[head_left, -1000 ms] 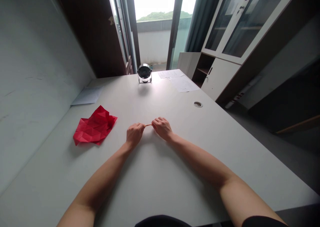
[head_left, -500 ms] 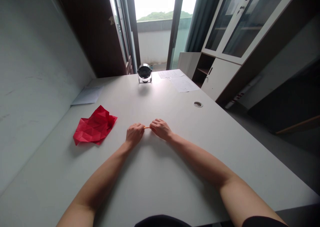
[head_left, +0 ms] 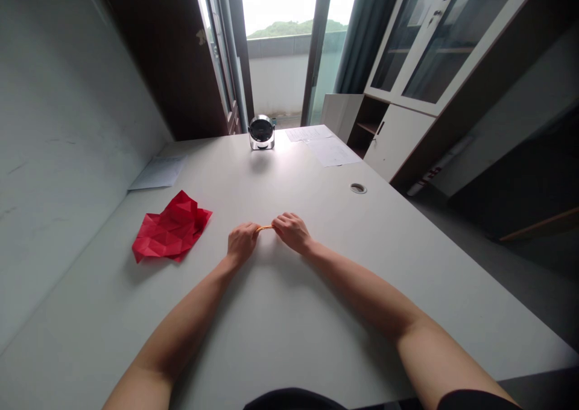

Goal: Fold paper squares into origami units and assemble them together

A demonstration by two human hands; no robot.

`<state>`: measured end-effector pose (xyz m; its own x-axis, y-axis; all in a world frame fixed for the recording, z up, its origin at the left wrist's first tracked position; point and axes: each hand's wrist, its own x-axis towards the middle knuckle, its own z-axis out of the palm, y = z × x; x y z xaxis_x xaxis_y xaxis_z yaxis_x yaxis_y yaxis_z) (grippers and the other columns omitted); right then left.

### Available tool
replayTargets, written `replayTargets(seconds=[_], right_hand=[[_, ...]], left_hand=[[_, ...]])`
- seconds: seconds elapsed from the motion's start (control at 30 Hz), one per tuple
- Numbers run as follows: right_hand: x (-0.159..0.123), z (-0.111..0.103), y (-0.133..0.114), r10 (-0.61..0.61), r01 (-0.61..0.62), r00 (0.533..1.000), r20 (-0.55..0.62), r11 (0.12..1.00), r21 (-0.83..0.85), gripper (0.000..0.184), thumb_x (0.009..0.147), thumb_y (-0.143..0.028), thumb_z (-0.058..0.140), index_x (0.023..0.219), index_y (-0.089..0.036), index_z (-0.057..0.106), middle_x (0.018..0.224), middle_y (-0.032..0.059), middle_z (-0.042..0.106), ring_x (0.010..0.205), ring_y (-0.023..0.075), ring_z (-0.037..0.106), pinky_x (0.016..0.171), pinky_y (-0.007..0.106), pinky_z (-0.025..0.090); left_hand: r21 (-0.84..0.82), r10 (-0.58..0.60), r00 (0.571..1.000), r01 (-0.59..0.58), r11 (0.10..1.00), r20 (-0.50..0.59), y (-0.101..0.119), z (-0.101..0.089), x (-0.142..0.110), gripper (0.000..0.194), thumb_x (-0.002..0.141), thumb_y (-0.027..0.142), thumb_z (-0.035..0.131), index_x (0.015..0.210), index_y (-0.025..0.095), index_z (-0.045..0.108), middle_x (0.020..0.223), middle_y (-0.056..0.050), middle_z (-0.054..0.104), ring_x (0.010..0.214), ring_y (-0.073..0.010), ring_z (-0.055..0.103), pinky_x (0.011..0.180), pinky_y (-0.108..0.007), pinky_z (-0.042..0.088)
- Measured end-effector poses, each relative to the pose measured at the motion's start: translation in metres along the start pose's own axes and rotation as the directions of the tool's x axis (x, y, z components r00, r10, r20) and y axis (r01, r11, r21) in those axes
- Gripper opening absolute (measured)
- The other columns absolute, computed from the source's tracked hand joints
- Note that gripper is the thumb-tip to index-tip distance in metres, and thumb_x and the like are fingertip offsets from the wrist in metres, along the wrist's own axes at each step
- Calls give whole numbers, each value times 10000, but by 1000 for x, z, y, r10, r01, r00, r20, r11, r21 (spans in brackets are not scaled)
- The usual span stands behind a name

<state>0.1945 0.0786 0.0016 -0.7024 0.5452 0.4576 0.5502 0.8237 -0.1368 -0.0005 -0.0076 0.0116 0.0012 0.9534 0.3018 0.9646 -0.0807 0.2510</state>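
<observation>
My left hand (head_left: 242, 243) and my right hand (head_left: 292, 231) rest on the white table (head_left: 280, 313), knuckles up, fingertips almost touching. Both are closed in a pinch on a small thin orange piece (head_left: 266, 228) stretched between them; only a short strip of it shows, so I cannot tell what it is. A creased red paper sheet (head_left: 170, 228) with triangular fold lines lies on the table to the left of my left hand, apart from it.
A small round desk fan (head_left: 261, 132) stands at the far table edge. White paper sheets (head_left: 326, 148) lie at the far right and another white sheet (head_left: 158, 172) by the left wall. A cable hole (head_left: 358, 188) sits right of my hands. Cabinets (head_left: 407, 78) stand beyond.
Both hands stay in place; the fingers shift slightly, and the orange piece between them shows a little longer than half a second ago.
</observation>
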Motion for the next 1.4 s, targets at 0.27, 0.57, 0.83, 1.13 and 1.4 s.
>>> replayTargets(seconds=[0.27, 0.57, 0.83, 1.13, 1.4], right_hand=[[2, -3, -1, 45, -46, 999, -21, 999, -8, 202, 1037, -259, 504, 898, -202, 640, 879, 55, 684, 841, 197, 527, 796, 322, 320], [0, 5, 5, 93, -92, 995, -30, 995, 33, 184, 1030, -265, 514, 902, -200, 631, 883, 51, 686, 841, 195, 547, 809, 307, 342], [-1, 12, 9, 122, -125, 992, 26, 981, 150, 104, 987, -252, 584, 908, -208, 636, 875, 38, 685, 839, 193, 572, 801, 286, 380], [-1, 13, 10, 91, -98, 995, 39, 966, 240, 95, 966, -229, 613, 874, -212, 634, 843, 28, 672, 835, 186, 566, 792, 278, 392], [-2, 18, 13, 114, -110, 994, 0, 961, 253, 59, 948, -220, 632, 891, -212, 638, 833, 21, 681, 854, 195, 564, 838, 302, 387]], left_hand=[[-87, -77, 997, 75, 993, -20, -2, 2, 1, 263, 986, 294, 461, 1051, 279, 715, 1004, -47, 742, 914, -205, 648, 739, -283, 421], [-204, -125, 992, 117, 972, -25, -8, 1, 1, 273, 969, 323, 471, 1007, 274, 737, 976, -32, 760, 840, -191, 659, 694, -268, 412], [-540, -204, 977, 140, 830, -60, -14, 2, 5, 417, 968, 545, 473, 946, 229, 745, 847, -40, 748, 750, -188, 684, 688, -261, 463], [-609, -167, 976, 47, 791, -142, -7, -1, 5, 390, 967, 517, 489, 934, 208, 726, 887, -64, 743, 731, -183, 652, 709, -289, 504], [-593, -125, 982, 16, 805, -144, -9, 2, 5, 309, 975, 439, 507, 935, 203, 702, 849, -56, 715, 700, -168, 622, 692, -289, 497]])
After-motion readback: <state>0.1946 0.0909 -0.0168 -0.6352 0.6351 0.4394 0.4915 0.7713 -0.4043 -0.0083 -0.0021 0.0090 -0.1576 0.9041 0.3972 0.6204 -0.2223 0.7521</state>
